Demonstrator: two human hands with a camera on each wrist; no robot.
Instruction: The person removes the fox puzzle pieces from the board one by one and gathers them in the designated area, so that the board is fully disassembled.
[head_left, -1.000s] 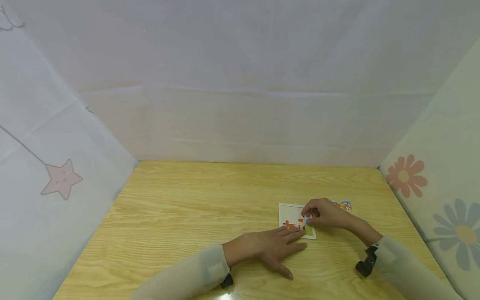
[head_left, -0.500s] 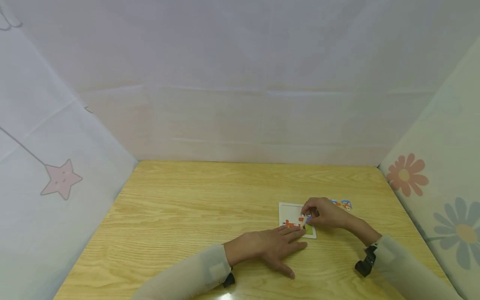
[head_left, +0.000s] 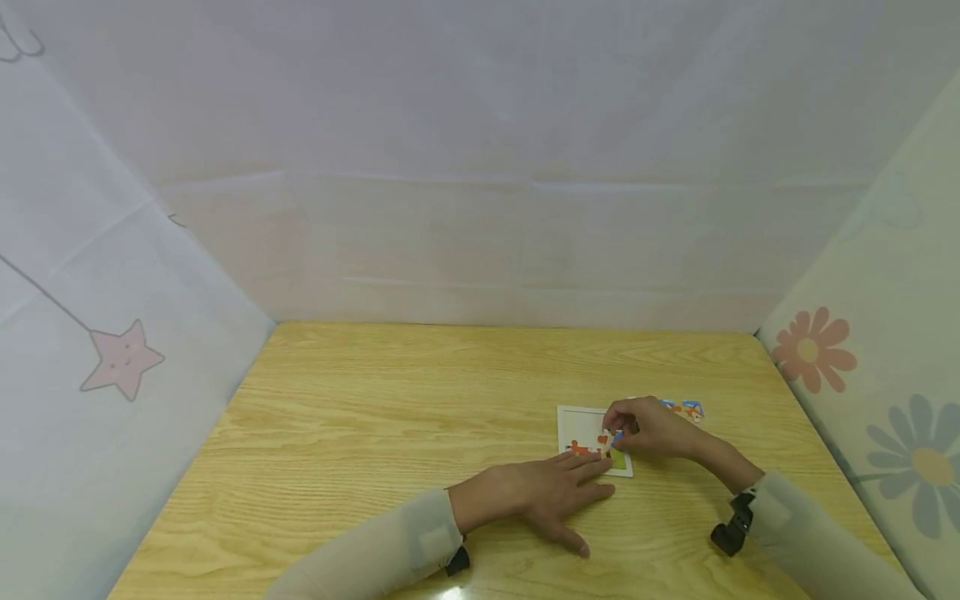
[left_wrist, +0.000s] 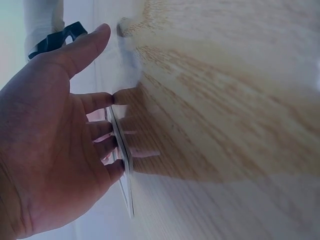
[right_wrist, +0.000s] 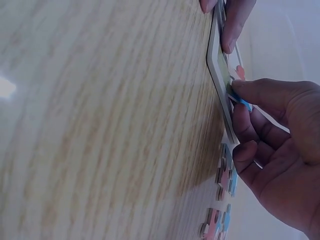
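A shallow white-rimmed puzzle tray (head_left: 561, 427) lies flat on the table; orange and green puzzle pieces (head_left: 618, 460) fill part of its near side. My left hand (head_left: 555, 496) lies spread, its fingertips resting on the tray's near edge and pieces. With thumb and fingers my right hand (head_left: 651, 425) pinches a small puzzle piece (right_wrist: 241, 99) with blue on it, over the tray's right side. In the right wrist view this piece sits tilted against the tray, partly hidden by the fingers. Whether it is seated cannot be told.
Loose puzzle pieces (head_left: 693, 410) in blue and orange lie beyond the right hand, partly covered by it. In the right wrist view some of these pieces (right_wrist: 216, 223) stand close to the tray. White cloth walls (head_left: 480, 250) border the wooden table (head_left: 375, 392).
Almost nothing moves. My right hand stays at the tray's right side with the puzzle piece, its fingers shifting only very slightly, and my left hand keeps its place.
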